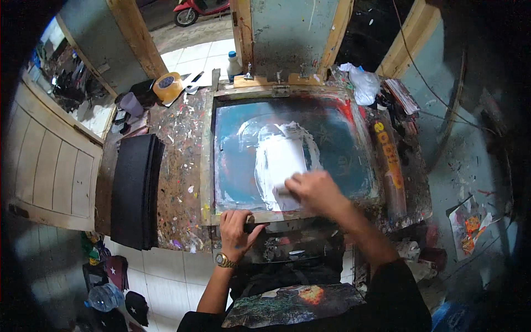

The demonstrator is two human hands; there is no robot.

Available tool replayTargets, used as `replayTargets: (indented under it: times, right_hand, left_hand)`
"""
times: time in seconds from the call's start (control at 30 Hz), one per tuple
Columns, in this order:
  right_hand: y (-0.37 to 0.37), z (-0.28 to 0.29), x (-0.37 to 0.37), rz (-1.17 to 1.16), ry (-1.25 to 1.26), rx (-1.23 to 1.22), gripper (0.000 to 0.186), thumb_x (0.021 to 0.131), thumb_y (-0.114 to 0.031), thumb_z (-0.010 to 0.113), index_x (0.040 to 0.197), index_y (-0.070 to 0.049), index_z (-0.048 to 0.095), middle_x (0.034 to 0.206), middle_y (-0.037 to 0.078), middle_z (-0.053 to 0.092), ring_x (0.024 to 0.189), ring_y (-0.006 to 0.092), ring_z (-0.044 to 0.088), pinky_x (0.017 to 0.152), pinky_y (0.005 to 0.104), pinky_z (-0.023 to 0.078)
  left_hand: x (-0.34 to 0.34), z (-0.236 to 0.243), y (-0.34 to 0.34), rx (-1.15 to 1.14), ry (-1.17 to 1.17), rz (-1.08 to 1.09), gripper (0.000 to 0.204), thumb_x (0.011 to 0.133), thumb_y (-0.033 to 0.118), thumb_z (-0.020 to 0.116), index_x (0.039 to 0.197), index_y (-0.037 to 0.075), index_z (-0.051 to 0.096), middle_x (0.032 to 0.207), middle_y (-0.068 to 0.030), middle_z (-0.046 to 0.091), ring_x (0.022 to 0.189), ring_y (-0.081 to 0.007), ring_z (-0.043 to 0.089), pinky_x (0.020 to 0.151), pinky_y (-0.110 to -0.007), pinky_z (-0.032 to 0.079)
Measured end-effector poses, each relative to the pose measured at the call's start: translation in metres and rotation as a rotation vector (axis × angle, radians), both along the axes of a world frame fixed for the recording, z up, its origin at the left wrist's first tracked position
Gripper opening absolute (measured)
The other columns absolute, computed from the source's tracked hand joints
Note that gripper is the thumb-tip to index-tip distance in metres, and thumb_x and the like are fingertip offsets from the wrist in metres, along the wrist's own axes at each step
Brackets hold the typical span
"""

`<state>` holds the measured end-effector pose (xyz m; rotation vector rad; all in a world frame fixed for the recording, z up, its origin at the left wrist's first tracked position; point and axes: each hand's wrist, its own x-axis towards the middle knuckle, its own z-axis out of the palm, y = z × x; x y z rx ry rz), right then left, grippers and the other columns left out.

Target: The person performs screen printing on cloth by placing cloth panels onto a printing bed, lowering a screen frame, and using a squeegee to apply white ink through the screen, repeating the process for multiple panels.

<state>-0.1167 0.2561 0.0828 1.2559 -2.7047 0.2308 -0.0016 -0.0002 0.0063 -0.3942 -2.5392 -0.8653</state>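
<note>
Head view: the right hand (318, 192) is clenched around a pale, blurred hand tool (280, 189), over white paint (282, 157) on the wood-framed, blue-green mesh screen (235, 174)! Left hand (236, 231), fingers curled over its near rim; stacked black sheets (131, 188) lie leftward on the paint-spattered wooden table (178, 182).

Rough wooden frame (208, 160), matt black stack (133, 193), shiny metal watch (224, 260)
</note>
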Motion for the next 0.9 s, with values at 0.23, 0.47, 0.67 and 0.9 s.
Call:
replayTargets:
  times: [0.23,0.47,0.67,0.9]
  right_hand:
    - [-0.004,-0.028,-0.091,-0.158,0.150,-0.122,0.014,0.093,-0.018,0.064,0.105,-0.011,0.067,0.091,0.011,0.070,0.088,0.0298,0.072,0.077,0.0449,0.058]
    - [-0.006,-0.032,0.044,-0.113,0.179,-0.099,0.010,0.092,-0.017,0.064,0.101,-0.013,0.065,0.090,0.007,0.068,0.086,0.0280,0.072,0.072,0.0425,0.058]
    - [-0.016,0.016,-0.045,-0.164,-0.011,-0.123,0.009,0.089,-0.015,0.066,0.097,-0.010,0.066,0.087,0.012,0.070,0.083,0.0343,0.071,0.072,0.0474,0.055]
    - [-0.018,-0.002,-0.149,-0.187,-0.101,-0.112,0.028,0.084,-0.017,0.076,0.106,-0.008,0.062,0.098,0.016,0.069,0.090,0.0397,0.069,0.077,0.0499,0.055]
  left_hand:
    - [-0.007,0.003,0.008,0.000,0.033,-0.024,0.046,0.073,0.030,0.091,0.102,0.006,0.063,0.091,-0.0091,0.065,0.086,-0.0309,0.061,0.086,-0.043,0.044]
    - [-0.002,0.000,0.005,-0.009,0.041,-0.002,0.047,0.073,0.031,0.091,0.102,0.006,0.063,0.090,-0.0089,0.065,0.086,-0.0305,0.061,0.086,-0.042,0.043]
    - [0.001,0.000,0.001,-0.031,-0.001,0.028,0.043,0.074,0.026,0.089,0.102,0.005,0.063,0.092,-0.0097,0.064,0.088,-0.0312,0.061,0.087,-0.043,0.045]
    - [-0.004,0.005,0.006,0.004,0.034,-0.005,0.043,0.074,0.025,0.090,0.101,0.005,0.064,0.092,-0.0103,0.065,0.088,-0.0314,0.061,0.086,-0.043,0.045]
